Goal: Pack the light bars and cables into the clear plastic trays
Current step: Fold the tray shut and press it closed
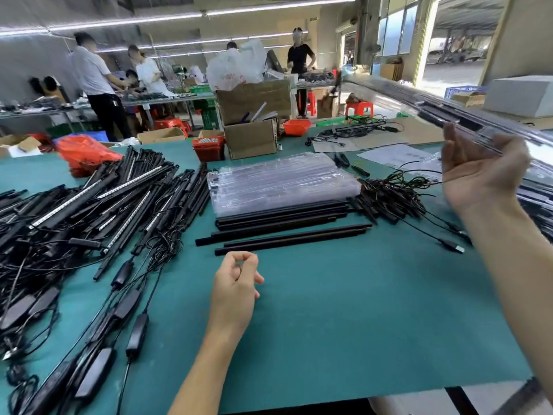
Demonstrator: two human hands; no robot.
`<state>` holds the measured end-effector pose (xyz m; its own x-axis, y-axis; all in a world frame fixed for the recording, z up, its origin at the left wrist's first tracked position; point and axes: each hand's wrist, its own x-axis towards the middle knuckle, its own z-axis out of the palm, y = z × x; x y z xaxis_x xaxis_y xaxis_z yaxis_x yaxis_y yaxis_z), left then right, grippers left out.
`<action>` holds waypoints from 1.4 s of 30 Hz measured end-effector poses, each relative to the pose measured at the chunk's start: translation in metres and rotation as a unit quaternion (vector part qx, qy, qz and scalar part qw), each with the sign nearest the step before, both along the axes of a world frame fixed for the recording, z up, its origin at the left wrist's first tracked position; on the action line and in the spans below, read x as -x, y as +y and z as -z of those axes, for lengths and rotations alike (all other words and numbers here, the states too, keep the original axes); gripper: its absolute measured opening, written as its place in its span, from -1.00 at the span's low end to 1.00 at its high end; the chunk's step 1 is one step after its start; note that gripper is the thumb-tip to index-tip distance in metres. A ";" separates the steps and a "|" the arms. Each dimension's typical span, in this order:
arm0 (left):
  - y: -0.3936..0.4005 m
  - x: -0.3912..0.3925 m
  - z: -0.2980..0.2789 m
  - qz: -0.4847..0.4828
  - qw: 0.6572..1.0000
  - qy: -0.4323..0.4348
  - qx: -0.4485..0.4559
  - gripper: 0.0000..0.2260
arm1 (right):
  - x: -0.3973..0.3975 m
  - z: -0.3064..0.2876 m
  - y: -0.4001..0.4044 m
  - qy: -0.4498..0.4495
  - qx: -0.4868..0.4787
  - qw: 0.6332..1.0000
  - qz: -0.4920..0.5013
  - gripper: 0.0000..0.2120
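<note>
A stack of clear plastic trays (281,181) lies in the middle of the green table. Several black light bars (287,232) lie side by side in front of it. A tangle of black cables (392,193) sits to its right. My right hand (481,169) is raised at the right and grips the edge of a packed clear tray (449,115) held in the air. My left hand (236,286) hovers just in front of the nearest bars, fingers loosely curled, holding nothing.
A big heap of light bars with cables and controllers (83,223) covers the left of the table. Cardboard boxes (251,139), a red basket (209,148) and an orange bag (83,154) stand at the far edge. People work at tables behind.
</note>
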<state>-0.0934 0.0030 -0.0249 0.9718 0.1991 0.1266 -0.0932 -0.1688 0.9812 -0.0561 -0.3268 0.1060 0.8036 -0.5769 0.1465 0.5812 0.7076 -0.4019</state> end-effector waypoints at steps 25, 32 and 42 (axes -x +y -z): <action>-0.002 0.004 0.002 0.026 0.998 -0.005 -0.048 -0.88 | 0.000 0.080 -0.111 0.274 0.009 0.945 0.180 -0.91; -0.004 0.003 0.002 0.030 0.998 -0.006 -0.062 -0.88 | -0.002 0.078 -0.128 0.339 0.036 0.931 0.132 -0.80; -0.003 0.006 0.000 0.030 0.996 0.002 -0.086 -0.89 | -0.012 0.083 -0.108 0.323 -0.011 0.946 -0.003 -0.56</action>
<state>-0.0994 -0.0004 -0.0251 0.9818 0.1163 0.1503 -0.1047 -0.3292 0.9384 -0.0439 -0.4352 0.0233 0.7242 -0.5697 -0.3885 0.2159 0.7224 -0.6569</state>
